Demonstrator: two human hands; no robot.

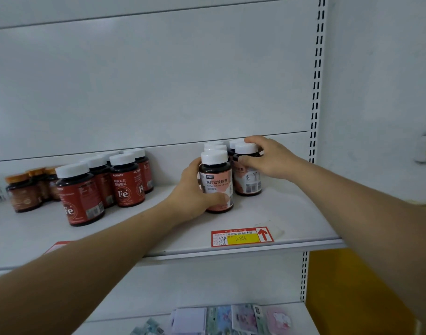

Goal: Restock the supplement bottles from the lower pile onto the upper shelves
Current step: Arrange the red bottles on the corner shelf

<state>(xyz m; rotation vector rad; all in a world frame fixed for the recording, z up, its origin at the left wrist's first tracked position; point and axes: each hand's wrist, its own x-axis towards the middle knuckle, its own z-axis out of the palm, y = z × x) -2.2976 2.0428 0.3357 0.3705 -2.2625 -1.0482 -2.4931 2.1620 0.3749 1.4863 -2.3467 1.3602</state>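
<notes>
1. Left hand (191, 189): fingers and thumb curled round the front pink-label supplement bottle (216, 181), which stands upright on the white shelf (291, 213), well back from the shelf's front edge.
2. Right hand (270, 157): fingers curled over the cap and shoulder of a second pink-label bottle (247, 174), just right of the first; whether the two bottles touch cannot be told.
3. Open room: bare shelf lies in front of both hands and to the right of the right hand, up to the slotted upright (314, 93).
4. Count, pink-label bottles: about six white caps visible; those behind the held pair are partly hidden.
5. Count, red "Fe" bottles (128, 180): about six, left of the left hand, well apart from it.
6. Count, orange-capped bottles (23, 192): three, furthest left.
7. A red-and-yellow price tag (242, 236) lies at the front edge, below the hands.
</notes>
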